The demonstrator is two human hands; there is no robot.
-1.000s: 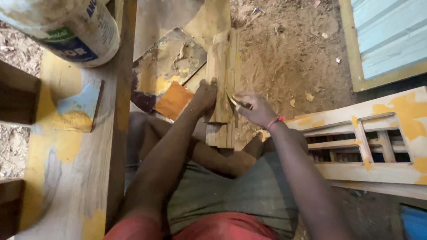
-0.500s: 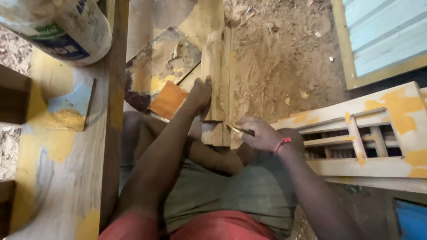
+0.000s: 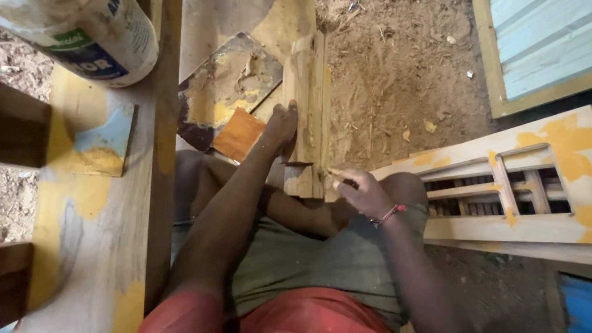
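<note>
Bracing the stiff wood block (image 3: 306,111), the left hand (image 3: 282,126) presses flat at nine o'clock while the right hand (image 3: 364,192) pinches a small tool at five.

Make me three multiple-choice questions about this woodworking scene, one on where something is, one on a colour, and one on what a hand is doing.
1. Where does the big tub stand?
A. on the plank at upper left
B. on the dirt at upper right
C. on the person's lap

2. What colour is the band on the right wrist?
A. green
B. red
C. white

3. What is the left hand doing?
A. hanging free in the air
B. holding the tub
C. pressing on the upright wooden block

Answers: 1 A, the tub sits on the paint-smeared plank at the left. 2 B, a red cord circles the wrist behind the right hand. 3 C, the left hand's fingers lie against the block's left side.
</note>
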